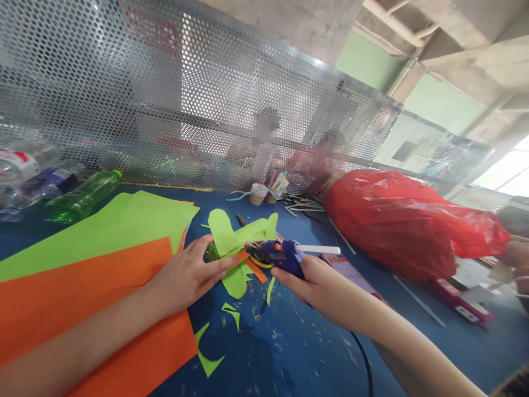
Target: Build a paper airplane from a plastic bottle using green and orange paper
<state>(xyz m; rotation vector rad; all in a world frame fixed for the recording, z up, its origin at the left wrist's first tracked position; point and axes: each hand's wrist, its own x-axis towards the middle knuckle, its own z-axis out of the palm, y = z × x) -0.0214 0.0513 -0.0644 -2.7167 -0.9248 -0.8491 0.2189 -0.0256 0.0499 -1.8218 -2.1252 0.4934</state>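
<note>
My right hand is closed round a blue hot glue gun with a white glue stick jutting from its back and a small red light on its side. The nozzle points left, at a green paper cutout with rounded, petal-like lobes. My left hand grips this cutout from the left, fingers bent round its lower middle. A piece of dark green plastic shows beside those fingers. An orange paper strip lies under the nozzle. Whether the nozzle touches the paper I cannot tell.
Orange sheets and green sheets lie at left, with a green bottle behind. Green scraps litter the blue table. A phone and a red plastic bag are at right. A perforated metal screen stands behind.
</note>
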